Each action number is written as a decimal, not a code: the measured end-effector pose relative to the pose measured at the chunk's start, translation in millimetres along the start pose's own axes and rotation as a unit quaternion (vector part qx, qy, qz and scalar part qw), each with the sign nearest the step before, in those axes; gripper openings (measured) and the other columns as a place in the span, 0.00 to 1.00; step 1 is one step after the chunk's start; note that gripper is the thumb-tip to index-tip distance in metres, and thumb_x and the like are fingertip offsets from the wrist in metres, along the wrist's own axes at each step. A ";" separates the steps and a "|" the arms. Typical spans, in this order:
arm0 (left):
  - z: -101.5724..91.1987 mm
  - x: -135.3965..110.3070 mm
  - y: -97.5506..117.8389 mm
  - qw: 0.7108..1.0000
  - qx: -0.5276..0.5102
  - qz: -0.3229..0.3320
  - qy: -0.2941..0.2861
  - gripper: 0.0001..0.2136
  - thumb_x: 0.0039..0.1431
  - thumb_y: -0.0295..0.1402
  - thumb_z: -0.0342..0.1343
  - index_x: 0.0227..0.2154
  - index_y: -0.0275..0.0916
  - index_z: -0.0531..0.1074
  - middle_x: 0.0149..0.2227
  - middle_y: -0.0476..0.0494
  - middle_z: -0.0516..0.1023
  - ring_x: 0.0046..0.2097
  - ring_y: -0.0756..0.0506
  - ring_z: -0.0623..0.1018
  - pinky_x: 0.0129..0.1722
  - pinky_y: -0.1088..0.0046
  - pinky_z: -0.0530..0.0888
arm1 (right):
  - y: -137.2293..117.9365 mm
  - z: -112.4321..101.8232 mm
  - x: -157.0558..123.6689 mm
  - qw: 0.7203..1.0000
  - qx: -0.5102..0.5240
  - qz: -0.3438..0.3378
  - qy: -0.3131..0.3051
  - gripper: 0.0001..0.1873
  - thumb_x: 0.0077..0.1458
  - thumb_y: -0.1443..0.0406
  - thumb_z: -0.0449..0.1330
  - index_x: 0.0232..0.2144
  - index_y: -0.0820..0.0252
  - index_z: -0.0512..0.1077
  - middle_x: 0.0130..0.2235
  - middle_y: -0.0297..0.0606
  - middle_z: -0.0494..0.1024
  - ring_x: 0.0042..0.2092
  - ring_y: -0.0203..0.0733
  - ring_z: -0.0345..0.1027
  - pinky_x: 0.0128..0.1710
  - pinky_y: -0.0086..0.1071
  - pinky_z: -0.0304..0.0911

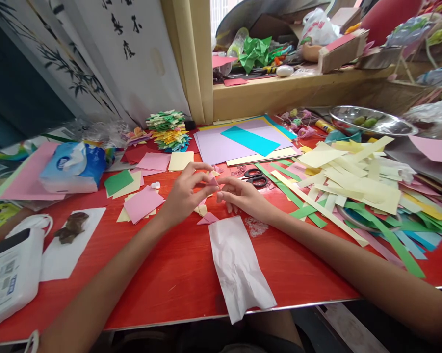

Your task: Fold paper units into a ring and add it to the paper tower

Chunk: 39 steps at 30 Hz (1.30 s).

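Between the fingertips of my left hand (189,191) is a small folded piece of pink paper (214,182). My right hand (243,197) meets it from the other side, thumb and index finger pinching at the paper's edge. Just below the hands lie another folded pink paper piece (208,218) and a cream folded bit (201,210), partly hidden by my fingers. A crumpled white tissue (239,262) stretches from there over the table's front edge. Black-handled scissors (256,177) rest behind my right hand.
Pink paper squares (144,204) and a green one (118,183) lie left, near a tissue pack (73,167) and a white device (13,274). Paper strips (348,181) heap at right before a metal bowl (375,117). Behind are colored sheets (215,146) and stacked folded pieces (169,130).
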<state>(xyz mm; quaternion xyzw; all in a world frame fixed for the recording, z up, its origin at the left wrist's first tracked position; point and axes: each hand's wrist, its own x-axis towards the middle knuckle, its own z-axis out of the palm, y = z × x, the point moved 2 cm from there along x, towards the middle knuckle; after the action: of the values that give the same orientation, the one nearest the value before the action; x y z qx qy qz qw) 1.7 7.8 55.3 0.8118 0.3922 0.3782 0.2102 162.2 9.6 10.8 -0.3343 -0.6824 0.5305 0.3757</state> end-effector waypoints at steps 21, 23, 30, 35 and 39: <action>20.4 -7.4 -8.6 0.976 -0.153 -0.157 -0.012 0.11 0.55 0.38 0.52 0.39 0.40 0.67 0.35 0.46 0.76 0.38 0.47 0.76 0.40 0.70 0.72 | -0.4 -4.7 1.1 0.997 0.009 0.000 0.070 0.13 0.53 0.56 0.55 0.35 0.60 0.65 0.20 0.27 0.66 0.19 0.28 0.60 0.17 0.22 0.56; 18.2 -6.2 -9.6 0.988 -0.060 -0.143 -0.015 0.11 0.56 0.39 0.51 0.39 0.41 0.67 0.37 0.46 0.75 0.39 0.47 0.75 0.41 0.69 0.71 | 1.4 -5.3 2.4 0.997 0.027 0.001 0.076 0.12 0.53 0.57 0.56 0.32 0.61 0.65 0.21 0.27 0.66 0.19 0.28 0.60 0.18 0.23 0.58; 15.2 -4.7 -29.2 0.956 0.200 -0.201 -0.070 0.14 0.50 0.42 0.54 0.36 0.40 0.68 0.42 0.43 0.69 0.48 0.40 0.67 0.46 0.60 0.65 | 5.8 -7.5 7.2 0.986 0.117 0.039 0.116 0.13 0.51 0.57 0.57 0.28 0.60 0.60 0.28 0.34 0.73 0.22 0.31 0.66 0.20 0.26 0.63; 18.2 -6.0 -32.1 0.951 0.163 -0.248 -0.086 0.07 0.47 0.34 0.52 0.31 0.39 0.67 0.38 0.44 0.70 0.43 0.42 0.70 0.41 0.65 0.68 | 7.7 -7.2 7.8 0.989 0.103 0.033 0.097 0.13 0.49 0.58 0.59 0.28 0.60 0.61 0.21 0.31 0.71 0.23 0.34 0.69 0.23 0.27 0.65; 17.6 -4.8 -34.8 0.947 0.052 -0.305 -0.083 0.16 0.43 0.30 0.55 0.39 0.38 0.66 0.34 0.47 0.71 0.34 0.47 0.72 0.29 0.73 0.68 | 8.2 -7.9 8.3 0.988 0.107 0.037 0.105 0.10 0.49 0.62 0.59 0.29 0.61 0.62 0.21 0.30 0.71 0.23 0.33 0.68 0.24 0.27 0.65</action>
<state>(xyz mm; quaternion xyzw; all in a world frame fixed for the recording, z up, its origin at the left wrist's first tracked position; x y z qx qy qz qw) -3.1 24.2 19.9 0.6918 0.6214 0.2061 0.3045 165.5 22.2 5.4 -0.3713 -0.5653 0.5759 0.4592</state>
